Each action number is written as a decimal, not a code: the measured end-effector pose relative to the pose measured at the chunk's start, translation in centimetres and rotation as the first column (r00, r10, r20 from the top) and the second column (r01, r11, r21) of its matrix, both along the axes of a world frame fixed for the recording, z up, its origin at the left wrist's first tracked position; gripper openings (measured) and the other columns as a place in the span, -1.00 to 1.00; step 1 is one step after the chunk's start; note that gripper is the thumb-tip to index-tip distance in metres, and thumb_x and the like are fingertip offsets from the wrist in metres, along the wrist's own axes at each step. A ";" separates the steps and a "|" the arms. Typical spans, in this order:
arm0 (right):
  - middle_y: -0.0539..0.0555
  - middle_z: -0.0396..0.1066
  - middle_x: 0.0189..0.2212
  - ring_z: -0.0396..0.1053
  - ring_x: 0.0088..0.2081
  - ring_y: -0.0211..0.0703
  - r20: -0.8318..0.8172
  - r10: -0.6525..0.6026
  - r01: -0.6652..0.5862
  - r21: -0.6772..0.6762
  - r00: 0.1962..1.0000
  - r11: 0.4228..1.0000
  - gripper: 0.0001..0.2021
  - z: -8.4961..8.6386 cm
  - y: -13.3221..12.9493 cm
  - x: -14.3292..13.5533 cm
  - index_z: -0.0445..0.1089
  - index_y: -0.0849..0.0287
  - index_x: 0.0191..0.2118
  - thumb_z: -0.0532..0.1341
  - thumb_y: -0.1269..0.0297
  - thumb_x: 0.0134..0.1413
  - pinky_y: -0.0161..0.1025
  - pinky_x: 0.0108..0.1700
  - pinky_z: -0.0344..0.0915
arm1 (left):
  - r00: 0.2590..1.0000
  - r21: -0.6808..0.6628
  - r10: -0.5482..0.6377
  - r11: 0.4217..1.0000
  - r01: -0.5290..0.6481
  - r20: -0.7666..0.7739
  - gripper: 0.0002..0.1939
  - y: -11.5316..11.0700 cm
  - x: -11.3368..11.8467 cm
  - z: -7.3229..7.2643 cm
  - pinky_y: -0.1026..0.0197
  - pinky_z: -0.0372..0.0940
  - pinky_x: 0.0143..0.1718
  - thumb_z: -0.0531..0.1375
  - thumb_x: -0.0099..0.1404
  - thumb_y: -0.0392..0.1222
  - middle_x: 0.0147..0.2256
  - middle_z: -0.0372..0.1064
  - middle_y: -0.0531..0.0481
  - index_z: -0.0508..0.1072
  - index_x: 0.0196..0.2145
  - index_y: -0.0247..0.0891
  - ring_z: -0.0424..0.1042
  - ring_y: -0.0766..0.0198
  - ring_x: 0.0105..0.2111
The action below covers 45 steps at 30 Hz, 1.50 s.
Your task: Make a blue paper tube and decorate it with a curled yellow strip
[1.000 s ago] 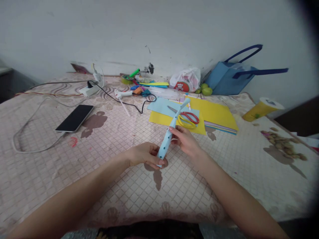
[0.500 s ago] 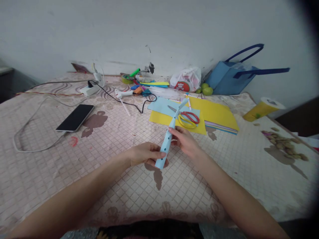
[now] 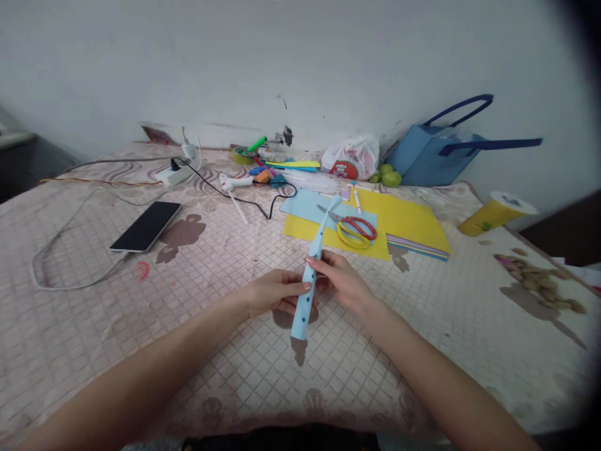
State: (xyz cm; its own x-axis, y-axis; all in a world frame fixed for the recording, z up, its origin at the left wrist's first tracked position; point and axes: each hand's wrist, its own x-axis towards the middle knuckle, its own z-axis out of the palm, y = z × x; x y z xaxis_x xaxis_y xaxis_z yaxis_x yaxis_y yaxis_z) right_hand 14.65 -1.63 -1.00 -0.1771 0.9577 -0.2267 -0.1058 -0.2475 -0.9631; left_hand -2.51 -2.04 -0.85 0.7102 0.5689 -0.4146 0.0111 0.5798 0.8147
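A light blue strip of paper (image 3: 302, 318) with dark diamond marks runs between my hands, its lower end toward me and its narrow upper end over the scissors. My left hand (image 3: 277, 293) pinches it around the middle, thumb on top and fingers beneath. Slightly higher up, my right hand (image 3: 339, 275) grips its right edge with thumb and fingers. Past the strip, the scissors (image 3: 354, 232) with one red and one yellow handle lie on a light blue sheet (image 3: 300, 203) and a yellow sheet (image 3: 300, 228).
Stacked coloured paper (image 3: 413, 219) lies right of the scissors. A glue gun (image 3: 237, 181), a power strip (image 3: 173, 174) and a tablet (image 3: 146, 227) occupy the left. A plastic bag (image 3: 352, 156), green fruit (image 3: 390, 177), a blue bag (image 3: 427, 156) and a yellow roll (image 3: 493, 214) stand behind and right.
The blue paper strip has slid toward me through my hands, so more of its lower end hangs below my left thumb. My right hand has shifted slightly left and down.
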 end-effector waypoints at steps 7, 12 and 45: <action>-0.04 0.30 -0.52 0.25 -0.48 -0.28 0.036 0.025 -0.027 0.055 0.999 0.998 -0.69 0.1 -0.5 -0.5 0.32 0.15 -0.40 0.33 0.05 -0.19 -0.29 -0.46 0.15 | 0.985 0.114 0.100 0.990 -0.085 -0.138 -0.66 -0.2 0.4 0.0 0.22 0.33 -0.34 0.31 0.02 -0.05 -0.35 0.49 -0.13 0.40 -0.33 -0.36 0.48 0.24 -0.39; -0.06 0.22 -0.56 0.17 -0.53 -0.32 0.047 -0.005 0.002 0.072 0.999 0.997 -0.68 -0.1 -0.2 -0.2 0.29 0.16 -0.42 0.27 -0.01 -0.11 -0.33 -0.54 0.04 | 0.986 0.143 -0.038 0.988 0.061 -0.161 -0.66 -0.1 0.1 0.2 0.23 0.32 -0.40 0.29 0.03 -0.06 -0.31 0.49 -0.17 0.40 -0.32 -0.37 0.48 0.19 -0.36; -0.04 0.29 -0.48 0.27 -0.43 -0.29 -0.077 -0.133 0.135 0.030 0.988 0.990 -0.72 0.7 1.2 1.6 0.40 0.15 -0.36 0.28 0.04 -0.14 -0.35 -0.52 0.13 | 0.983 0.172 -0.001 0.985 0.033 -0.183 -0.66 0.2 -0.6 1.9 0.27 0.32 -0.47 0.29 0.04 -0.06 -0.36 0.47 -0.12 0.37 -0.31 -0.35 0.47 0.27 -0.46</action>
